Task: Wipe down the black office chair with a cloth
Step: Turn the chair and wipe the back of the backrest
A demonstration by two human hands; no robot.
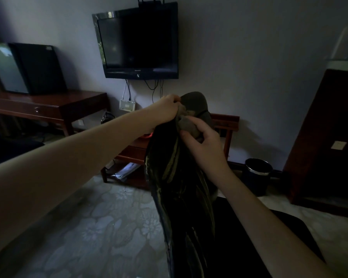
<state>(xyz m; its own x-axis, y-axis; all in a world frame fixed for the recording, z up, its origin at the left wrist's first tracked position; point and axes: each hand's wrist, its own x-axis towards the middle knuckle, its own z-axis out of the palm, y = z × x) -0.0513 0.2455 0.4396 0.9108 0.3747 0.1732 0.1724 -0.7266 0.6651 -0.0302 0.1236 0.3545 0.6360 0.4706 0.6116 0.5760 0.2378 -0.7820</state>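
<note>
On my head feed, straight below the wall TV [139, 43], both hands hold up a dark cloth [181, 177] w/ pale stripes. L hand [166, 110] grips its bunched top and R hand [203, 143] pinches a fold just below-right of that, the rest hanging down. Left of the TV sits a wooden desk [48, 103], under the TV a low wooden rack [129, 155] partly behind the cloth, and below-right of the TV a dark bin [257, 175] on the floor.
</note>
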